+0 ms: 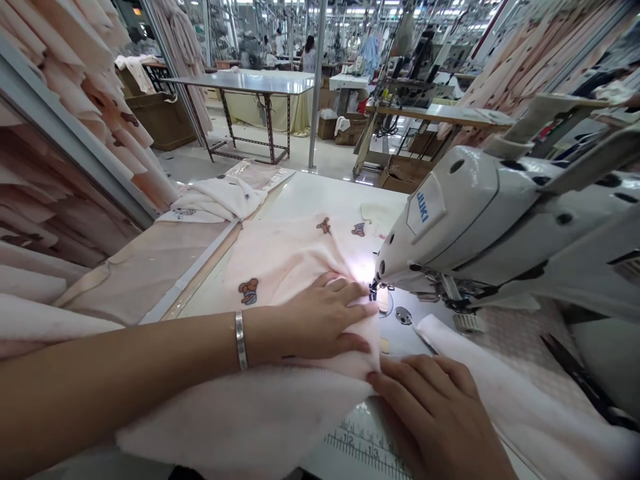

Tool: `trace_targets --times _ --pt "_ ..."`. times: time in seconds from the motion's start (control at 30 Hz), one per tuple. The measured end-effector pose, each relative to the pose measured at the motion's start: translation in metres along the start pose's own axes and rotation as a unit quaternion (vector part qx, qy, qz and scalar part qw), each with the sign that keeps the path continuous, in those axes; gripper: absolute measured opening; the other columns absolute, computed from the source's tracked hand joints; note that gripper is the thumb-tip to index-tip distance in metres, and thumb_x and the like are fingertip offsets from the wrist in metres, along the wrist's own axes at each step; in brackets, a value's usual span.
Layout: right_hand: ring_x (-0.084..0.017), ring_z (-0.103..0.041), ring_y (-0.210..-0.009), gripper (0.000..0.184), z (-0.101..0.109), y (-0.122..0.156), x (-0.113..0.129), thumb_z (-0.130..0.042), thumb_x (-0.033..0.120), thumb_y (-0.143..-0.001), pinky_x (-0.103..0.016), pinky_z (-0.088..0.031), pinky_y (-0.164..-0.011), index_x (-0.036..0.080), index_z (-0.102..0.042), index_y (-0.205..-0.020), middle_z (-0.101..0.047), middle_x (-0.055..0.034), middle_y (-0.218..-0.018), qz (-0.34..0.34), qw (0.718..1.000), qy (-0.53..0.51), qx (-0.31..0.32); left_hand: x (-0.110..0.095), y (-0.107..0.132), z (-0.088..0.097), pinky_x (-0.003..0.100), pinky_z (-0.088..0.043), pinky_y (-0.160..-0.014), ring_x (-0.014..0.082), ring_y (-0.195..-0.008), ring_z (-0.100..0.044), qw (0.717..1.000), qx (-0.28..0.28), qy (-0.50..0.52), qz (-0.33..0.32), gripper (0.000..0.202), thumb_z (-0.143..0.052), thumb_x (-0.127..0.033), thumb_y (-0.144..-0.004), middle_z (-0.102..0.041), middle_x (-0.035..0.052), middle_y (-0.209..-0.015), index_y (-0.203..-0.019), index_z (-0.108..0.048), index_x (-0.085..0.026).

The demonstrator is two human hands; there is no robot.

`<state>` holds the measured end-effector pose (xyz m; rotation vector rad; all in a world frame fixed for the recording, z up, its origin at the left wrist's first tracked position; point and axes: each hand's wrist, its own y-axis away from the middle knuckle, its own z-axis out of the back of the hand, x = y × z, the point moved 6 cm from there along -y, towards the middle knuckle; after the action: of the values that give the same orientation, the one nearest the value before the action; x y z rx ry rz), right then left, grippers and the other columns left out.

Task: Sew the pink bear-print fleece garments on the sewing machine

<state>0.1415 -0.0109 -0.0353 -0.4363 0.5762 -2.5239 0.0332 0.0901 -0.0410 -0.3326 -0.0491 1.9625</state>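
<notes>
Left hand [320,320] flat, fingers spread, pressing pink fabric [285,260] beside the sewing machine [480,220] needle; right hand [430,407] open, fingertips pinning the fabric's near edge on the table [320,193]

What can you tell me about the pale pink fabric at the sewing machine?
The pale pink fabric looks soft and fleecy and is printed with small brown cartoon figures. It lies spread on the white table, with a fluffier layer toward the near edge, and its right edge reaches the needle area of the sewing machine. The left hand presses flat on it. The right hand touches its near corner.
</notes>
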Motion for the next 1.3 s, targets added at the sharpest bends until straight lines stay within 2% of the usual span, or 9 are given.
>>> trace_targets --times 0.27,0.37,0.47,0.53,0.63,0.77,0.93,1.07,1.3 --pt "-0.019 -0.051 -0.083 0.017 -0.001 -0.001 -0.003 -0.048 0.022 -0.089 -0.036 -0.030 -0.077 0.022 -0.065 -0.089 -0.068 -0.0028 -0.094 -0.013 1.000 0.008 -0.002 -0.002 -0.002 0.005 0.047 -0.028 -0.104 0.0291 -0.124 -0.039 0.999 -0.003 -0.047 -0.014 0.050 -0.040 -0.049 -0.093 -0.046 0.0124 -0.132 -0.130 -0.045 -0.017" --pt "-0.022 -0.052 -0.090 0.014 0.007 -0.002 -0.001 -0.052 0.018 -0.087 -0.038 -0.033 -0.078 0.020 -0.065 -0.090 -0.066 -0.0073 -0.104 -0.004 1.000 0.015 -0.018 -0.018 -0.002 0.015 0.044 -0.034 -0.098 0.0258 -0.107 -0.052 0.997 0.037 -0.054 -0.037 0.027 -0.054 -0.035 -0.088 -0.059 0.0093 -0.108 -0.105 -0.060 -0.015" --pt "-0.022 -0.054 -0.091 0.013 0.014 -0.001 0.002 -0.055 0.017 -0.086 -0.039 -0.034 -0.080 0.020 -0.065 -0.093 -0.068 -0.0036 -0.105 0.018 1.000 0.011 -0.018 -0.036 0.002 0.020 0.042 -0.037 -0.094 0.0204 -0.089 -0.057 0.997 0.058 -0.031 -0.037 0.007 -0.056 -0.019 -0.083 -0.061 0.0039 -0.091 -0.083 -0.063 -0.017" --pt "-0.019 -0.055 -0.089 0.014 0.013 0.001 0.004 -0.056 0.016 -0.086 -0.038 -0.035 -0.080 0.020 -0.066 -0.095 -0.070 -0.0008 -0.102 0.029 1.000 -0.002 0.003 -0.043 0.007 0.017 0.041 -0.037 -0.094 0.0209 -0.094 -0.056 0.999 0.041 -0.027 -0.021 0.012 -0.053 -0.015 -0.083 -0.062 0.0049 -0.099 -0.091 -0.062 -0.018" --pt "-0.018 -0.057 -0.087 0.016 0.009 0.006 0.005 -0.055 0.015 -0.086 -0.037 -0.036 -0.079 0.018 -0.066 -0.097 -0.070 -0.0029 -0.102 0.044 0.998 -0.010 0.032 -0.046 0.015 0.004 0.044 -0.035 -0.097 0.0242 -0.109 -0.051 0.999 0.021 -0.038 -0.011 0.023 -0.050 -0.019 -0.088 -0.057 0.0089 -0.119 -0.110 -0.056 -0.016" --pt "-0.018 -0.056 -0.088 0.020 0.006 0.008 0.003 -0.052 0.013 -0.087 -0.037 -0.036 -0.079 0.018 -0.066 -0.100 -0.069 -0.0031 -0.104 0.064 0.997 0.003 0.042 -0.038 0.021 -0.003 0.045 -0.030 -0.102 0.0231 -0.117 -0.047 0.999 0.000 -0.018 -0.039 0.028 -0.046 -0.026 -0.092 -0.052 0.0088 -0.128 -0.118 -0.051 -0.016" --pt "-0.018 -0.054 -0.084 0.022 0.002 -0.006 -0.004 -0.049 0.012 -0.087 -0.037 -0.034 -0.076 0.017 -0.066 -0.099 -0.069 -0.0043 -0.103 0.090 0.995 0.028 0.041 -0.018 0.013 0.003 0.039 -0.035 -0.095 0.0212 -0.110 -0.051 0.997 0.011 -0.005 -0.071 0.028 -0.042 -0.030 -0.094 -0.055 0.0070 -0.121 -0.117 -0.053 -0.018" --pt "-0.016 -0.055 -0.083 0.021 0.000 -0.023 -0.015 -0.049 0.012 -0.087 -0.035 -0.033 -0.076 0.019 -0.067 -0.097 -0.069 -0.0022 -0.100 0.073 0.996 0.034 0.034 -0.002 0.001 0.005 0.038 -0.035 -0.094 0.0197 -0.105 -0.052 0.997 0.008 -0.020 -0.080 0.029 -0.038 -0.032 -0.095 -0.055 0.0063 -0.120 -0.118 -0.053 -0.020" --pt "-0.018 -0.056 -0.079 0.020 -0.011 -0.039 -0.038 -0.049 0.019 -0.089 -0.033 -0.033 -0.074 0.020 -0.069 -0.093 -0.068 -0.0042 -0.087 0.032 0.991 0.128 0.013 0.030 -0.023 0.008 0.032 -0.036 -0.091 0.0163 -0.098 -0.051 0.998 -0.016 -0.006 -0.060 0.024 -0.039 -0.034 -0.095 -0.058 0.0051 -0.111 -0.096 -0.056 -0.019"
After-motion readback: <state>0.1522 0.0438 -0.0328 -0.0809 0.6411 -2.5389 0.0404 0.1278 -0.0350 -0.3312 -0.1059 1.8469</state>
